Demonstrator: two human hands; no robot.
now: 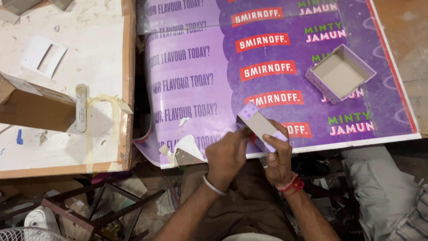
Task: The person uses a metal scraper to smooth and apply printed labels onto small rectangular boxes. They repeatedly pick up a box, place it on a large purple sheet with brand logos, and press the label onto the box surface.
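A small lilac and grey cardboard box piece (257, 123) is held up over the near edge of a big purple printed sheet (200, 93). My right hand (280, 156) grips its lower end from the right; a red thread sits on that wrist. My left hand (227, 154) pinches the same piece from the left, fingertips against its near side; a metal bangle is on that wrist. An open lilac box tray (340, 72) with a grey inside lies on the sheet at the upper right.
A white board with a wooden rim (128, 67) lies at left, bearing a brown cardboard box (35, 107), a white card cut-out (43, 56) and yellowish tape. Torn paper scraps (187, 147) lie by the sheet's near edge. A metal frame (102, 205) and clutter fill the floor below.
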